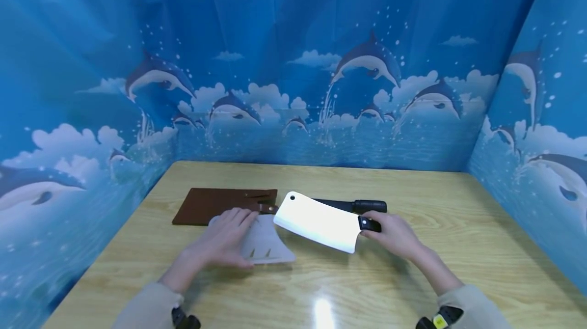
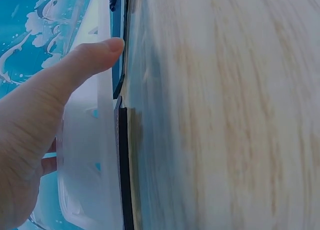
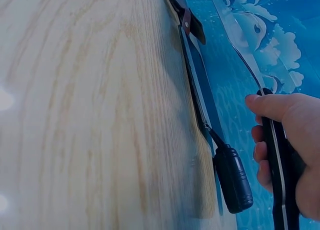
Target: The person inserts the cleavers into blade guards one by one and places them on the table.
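In the head view we see the left hand (image 1: 229,237) gripping a frosted plastic sheath (image 1: 265,237) and the right hand (image 1: 395,233) gripping a broad metal cleaver (image 1: 318,221) above a wood-grain table (image 1: 367,288), before dolphin-printed blue sheeting (image 1: 293,13). The left wrist view shows us a thumb (image 2: 97,56) against the sheath; the right wrist's, fingers (image 3: 260,151) round the black handle (image 3: 278,175).

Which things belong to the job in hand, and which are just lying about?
Likely in the job:
cleaver, gripped by the right hand
whitish plastic piece, held by the left hand

Apparently just lying about:
brown case
dark-bladed tool with black handle
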`<action>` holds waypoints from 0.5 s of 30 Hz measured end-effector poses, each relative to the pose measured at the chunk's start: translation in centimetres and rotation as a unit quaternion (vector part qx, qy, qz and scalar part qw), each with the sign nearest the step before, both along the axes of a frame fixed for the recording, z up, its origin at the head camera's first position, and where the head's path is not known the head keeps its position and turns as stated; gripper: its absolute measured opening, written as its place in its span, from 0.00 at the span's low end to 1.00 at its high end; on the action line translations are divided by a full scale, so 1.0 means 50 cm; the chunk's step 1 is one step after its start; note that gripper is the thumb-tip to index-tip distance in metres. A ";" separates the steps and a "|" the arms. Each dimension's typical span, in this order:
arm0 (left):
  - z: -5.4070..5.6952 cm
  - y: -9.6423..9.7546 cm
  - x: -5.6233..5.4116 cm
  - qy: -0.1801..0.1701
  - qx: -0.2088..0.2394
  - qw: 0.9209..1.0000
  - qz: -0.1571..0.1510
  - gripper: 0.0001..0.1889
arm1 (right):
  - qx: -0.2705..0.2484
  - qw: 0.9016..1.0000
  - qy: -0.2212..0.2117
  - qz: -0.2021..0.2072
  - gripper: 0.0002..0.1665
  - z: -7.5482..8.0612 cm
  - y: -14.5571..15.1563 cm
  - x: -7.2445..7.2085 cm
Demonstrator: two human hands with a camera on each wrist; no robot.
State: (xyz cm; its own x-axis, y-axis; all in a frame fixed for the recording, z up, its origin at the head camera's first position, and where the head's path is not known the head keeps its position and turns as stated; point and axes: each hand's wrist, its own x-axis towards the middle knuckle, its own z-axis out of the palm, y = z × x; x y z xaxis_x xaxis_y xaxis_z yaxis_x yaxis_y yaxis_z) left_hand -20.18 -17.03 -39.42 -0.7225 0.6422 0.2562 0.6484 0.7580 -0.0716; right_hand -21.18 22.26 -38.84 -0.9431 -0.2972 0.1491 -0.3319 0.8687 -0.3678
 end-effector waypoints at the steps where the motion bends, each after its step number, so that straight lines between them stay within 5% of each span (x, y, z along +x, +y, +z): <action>1: 0.000 0.001 0.000 0.003 -0.001 1.000 0.000 0.59 | 0.000 1.000 0.002 0.001 0.20 0.000 0.000 0.000; 15: 0.003 0.013 0.003 0.012 -0.003 1.000 -0.007 0.59 | 0.021 0.998 0.052 0.024 0.19 0.003 0.002 0.006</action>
State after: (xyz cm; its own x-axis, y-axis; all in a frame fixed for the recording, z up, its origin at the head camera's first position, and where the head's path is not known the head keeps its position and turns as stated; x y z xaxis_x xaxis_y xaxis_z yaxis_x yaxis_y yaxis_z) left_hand -20.04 -16.38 -39.28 -0.7072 0.6537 0.2693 0.6571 0.7483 -0.0909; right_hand -20.86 22.37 -38.68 -0.9074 -0.3500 0.2326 -0.4085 0.8644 -0.2930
